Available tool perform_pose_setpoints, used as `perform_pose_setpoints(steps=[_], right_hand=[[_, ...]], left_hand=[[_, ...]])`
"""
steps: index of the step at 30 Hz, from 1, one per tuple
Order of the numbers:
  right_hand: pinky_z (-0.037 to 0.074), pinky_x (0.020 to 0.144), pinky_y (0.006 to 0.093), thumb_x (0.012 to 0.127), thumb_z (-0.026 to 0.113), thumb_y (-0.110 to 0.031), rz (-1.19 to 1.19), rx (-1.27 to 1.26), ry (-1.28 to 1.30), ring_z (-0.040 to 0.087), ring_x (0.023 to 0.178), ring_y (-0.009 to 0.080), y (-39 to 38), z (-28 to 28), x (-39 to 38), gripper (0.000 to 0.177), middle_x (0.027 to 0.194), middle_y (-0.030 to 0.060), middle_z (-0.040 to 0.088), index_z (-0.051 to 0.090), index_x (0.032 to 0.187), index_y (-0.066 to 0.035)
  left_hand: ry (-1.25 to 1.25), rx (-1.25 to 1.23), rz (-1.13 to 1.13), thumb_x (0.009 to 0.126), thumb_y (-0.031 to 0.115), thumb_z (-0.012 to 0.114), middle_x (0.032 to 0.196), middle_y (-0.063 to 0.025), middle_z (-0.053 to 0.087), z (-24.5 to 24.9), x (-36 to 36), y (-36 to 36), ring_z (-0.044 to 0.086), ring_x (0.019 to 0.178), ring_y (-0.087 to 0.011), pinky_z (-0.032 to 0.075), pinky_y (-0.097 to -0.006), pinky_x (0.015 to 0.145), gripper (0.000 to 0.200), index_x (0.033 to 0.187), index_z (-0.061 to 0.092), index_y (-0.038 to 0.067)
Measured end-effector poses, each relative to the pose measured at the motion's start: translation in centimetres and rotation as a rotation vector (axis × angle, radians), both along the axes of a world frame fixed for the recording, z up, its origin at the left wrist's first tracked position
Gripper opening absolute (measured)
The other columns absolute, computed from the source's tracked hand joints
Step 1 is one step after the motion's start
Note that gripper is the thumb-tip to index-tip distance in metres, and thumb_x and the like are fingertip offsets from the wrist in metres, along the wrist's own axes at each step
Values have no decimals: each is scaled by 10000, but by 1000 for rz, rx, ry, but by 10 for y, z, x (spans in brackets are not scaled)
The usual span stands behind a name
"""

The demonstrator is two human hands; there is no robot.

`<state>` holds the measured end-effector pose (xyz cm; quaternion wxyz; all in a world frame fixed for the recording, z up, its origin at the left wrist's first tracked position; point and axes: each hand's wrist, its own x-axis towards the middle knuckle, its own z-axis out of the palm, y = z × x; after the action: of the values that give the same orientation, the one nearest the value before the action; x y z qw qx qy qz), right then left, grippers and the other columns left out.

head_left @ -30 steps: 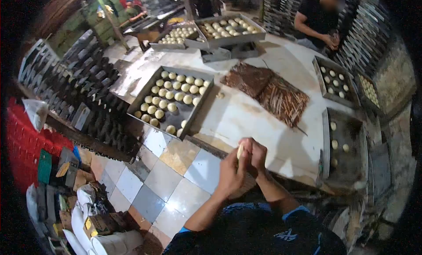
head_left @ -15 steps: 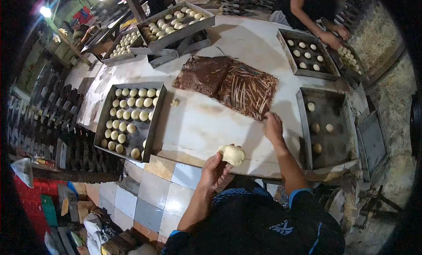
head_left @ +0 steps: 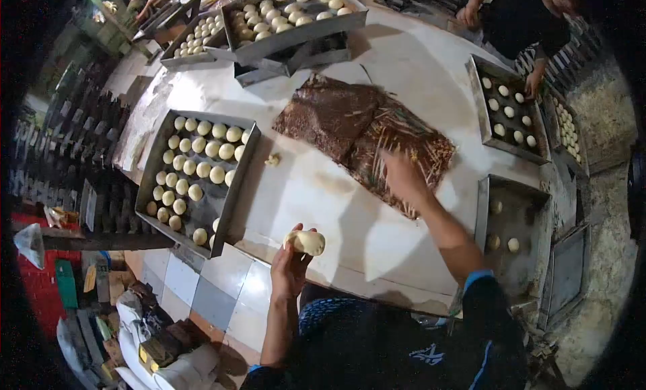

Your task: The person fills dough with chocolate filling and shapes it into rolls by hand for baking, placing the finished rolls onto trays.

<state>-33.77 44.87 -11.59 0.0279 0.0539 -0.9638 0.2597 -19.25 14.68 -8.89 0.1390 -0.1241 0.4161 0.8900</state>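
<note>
A pale, soft lump of dough point(head_left: 308, 243) rests in my left hand point(head_left: 288, 272), whose fingers curl round it near the table's front edge. My right hand point(head_left: 405, 178) is over the right half of a dark brown, paste-like slab point(head_left: 330, 118); its fingers are smeared by motion. Pale streaks mark that right half, while the left half looks smoother. Left of my hands, a metal tray point(head_left: 225, 234) holds rows of round dough balls point(head_left: 198, 144). Between that tray and the slab lies a small dough scrap point(head_left: 272, 160).
Stacked trays of dough balls point(head_left: 296, 33) stand at the back left. On the right are a tray with a few balls point(head_left: 482, 218) and a fuller tray point(head_left: 508, 151). A co-worker's hand point(head_left: 535, 81) reaches to the fuller one. Dark racks point(head_left: 60, 168) stand left of the table point(head_left: 336, 218).
My right hand has moved from the slab's front corner up over its streaked half. The view has shifted; my left hand still holds the dough. The co-worker's arms have changed position.
</note>
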Motion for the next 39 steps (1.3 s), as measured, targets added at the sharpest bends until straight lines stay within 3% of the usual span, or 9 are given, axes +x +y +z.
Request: perform_pose_setpoints(steps=[5,17,23,25,31,33,37,38,39], right_hand=[[499,781,481,792,467,27,-123,81,-89,615,913,428,-16,-6,-97,217,922,302,614,594,965,59],[502,677,433,846,478,-39,-141,110,-193,643,778,390,-62,-12,-59,131,811,243,621,598,875,4],[489,688,432,832,486,-40,-242,-4,115,586,696,386,-49,-25,-84,102,756,207,623,563,811,24],[482,711,425,841,492,-57,-285,106,-217,572,702,378,-46,-19,-96,103,768,179,623,563,823,17],[480,726,455,803,507,-43,-128,-75,104,619,809,408,-65,-21,-91,114,864,222,644,596,840,18],[499,734,491,800,473,-40,-387,110,-244,620,780,437,-62,20,-109,154,815,259,625,594,765,48],[466,627,505,813,461,-69,-99,-39,-90,590,722,466,-86,-9,-77,175,774,269,597,608,776,18],[475,565,374,894,467,-86,20,59,-63,631,615,305,-87,-17,-69,207,702,168,640,647,900,15],[475,565,374,894,467,-86,16,50,-63,631,615,305,-87,-15,-62,207,702,168,640,647,900,15]], left_hand=[[18,12,-27,981,362,447,1292,-245,521,-2,-21,-44,518,1201,-300,393,-427,1033,572,1381,374,-39],[43,81,-87,972,348,491,1305,-231,512,-1,-111,-135,487,1243,-324,391,-450,1040,577,1343,401,-84],[47,-2,-112,965,229,537,1311,-176,530,-12,-127,-136,519,1205,-301,423,-444,1016,429,1297,490,-38],[50,-2,-109,966,239,536,1303,-172,538,-11,-128,-134,532,1187,-273,429,-421,1012,456,1322,463,-35],[-42,-30,-37,986,269,489,1299,-198,531,-11,-123,-135,539,1176,-251,437,-396,1001,520,1407,355,-6],[-28,-19,-33,993,260,469,1298,-200,532,-11,-119,-134,541,1175,-255,436,-402,1001,514,1413,340,-8],[-28,-24,-38,995,225,465,1297,-201,531,-6,-120,-129,529,1190,-267,407,-406,1031,472,1385,379,-28],[7,-18,-43,990,221,470,1314,-209,513,-9,-124,-124,513,1208,-271,389,-402,1045,478,1376,379,-45],[41,-12,-52,985,217,476,1331,-217,496,-12,-128,-119,498,1226,-274,371,-398,1060,484,1368,379,-62]])
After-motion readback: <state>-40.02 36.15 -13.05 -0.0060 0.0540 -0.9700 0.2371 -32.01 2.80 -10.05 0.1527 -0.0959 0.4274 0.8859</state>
